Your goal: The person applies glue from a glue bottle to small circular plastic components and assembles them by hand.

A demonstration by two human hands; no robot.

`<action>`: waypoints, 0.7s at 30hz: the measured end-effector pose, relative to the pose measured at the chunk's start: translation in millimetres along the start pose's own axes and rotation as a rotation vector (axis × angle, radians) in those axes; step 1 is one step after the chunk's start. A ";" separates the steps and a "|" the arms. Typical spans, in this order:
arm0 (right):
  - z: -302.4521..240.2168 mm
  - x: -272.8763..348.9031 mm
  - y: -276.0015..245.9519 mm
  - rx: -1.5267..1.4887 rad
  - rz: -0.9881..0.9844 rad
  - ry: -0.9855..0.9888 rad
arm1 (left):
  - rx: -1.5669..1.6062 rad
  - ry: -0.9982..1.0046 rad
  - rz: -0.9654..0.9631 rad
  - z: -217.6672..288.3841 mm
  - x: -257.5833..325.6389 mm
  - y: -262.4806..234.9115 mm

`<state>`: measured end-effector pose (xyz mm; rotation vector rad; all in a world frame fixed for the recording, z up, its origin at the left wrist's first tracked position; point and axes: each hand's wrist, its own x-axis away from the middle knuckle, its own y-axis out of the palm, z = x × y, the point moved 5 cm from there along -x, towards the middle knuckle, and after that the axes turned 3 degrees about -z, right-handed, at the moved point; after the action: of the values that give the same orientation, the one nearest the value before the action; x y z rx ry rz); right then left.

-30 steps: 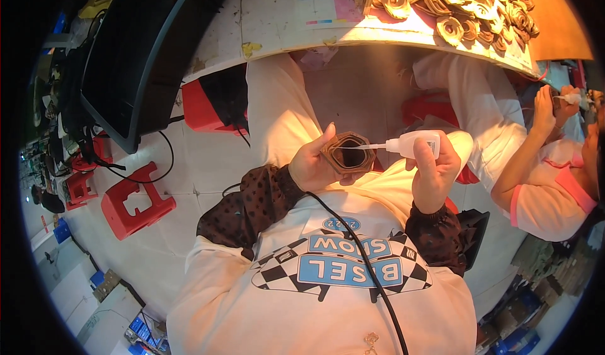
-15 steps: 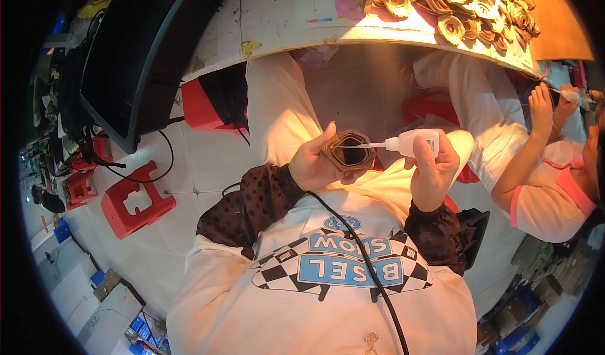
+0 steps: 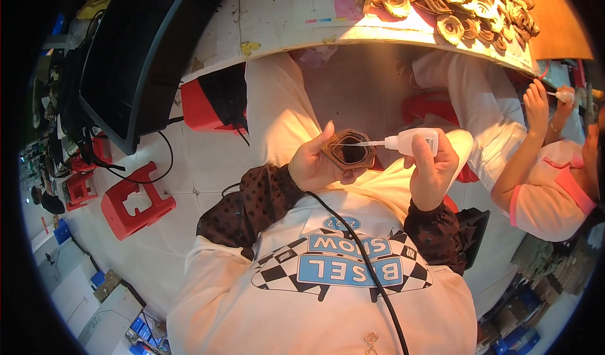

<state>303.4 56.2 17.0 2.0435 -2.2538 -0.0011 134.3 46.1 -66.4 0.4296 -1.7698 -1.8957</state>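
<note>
The cardboard ring (image 3: 348,151) sits in the left hand (image 3: 313,164), left of the glue bottle (image 3: 413,142). The right hand (image 3: 432,172) holds that bottle. Its nozzle reaches into the ring.

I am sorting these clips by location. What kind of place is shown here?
Probably a small craft workshop. The left hand holds a brown ring while the right hand aims a glue bottle at it. Many similar pieces are piled on the table, and a co-worker sits alongside.
</note>
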 end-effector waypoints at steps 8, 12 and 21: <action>11.4 -7.6 -8.4 -0.158 0.102 0.041 | -0.119 0.029 0.027 3.6 2.6 1.3; 34.6 -13.5 -10.6 -0.411 0.066 0.185 | -0.222 0.026 -0.035 5.0 6.9 2.4; 72.0 -12.9 -10.3 -0.944 0.051 0.401 | -0.315 0.021 0.191 9.5 25.6 -9.7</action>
<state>309.5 63.2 -56.3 1.3224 -1.5827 -0.4977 106.6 39.8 -72.3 0.1590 -1.4096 -1.9762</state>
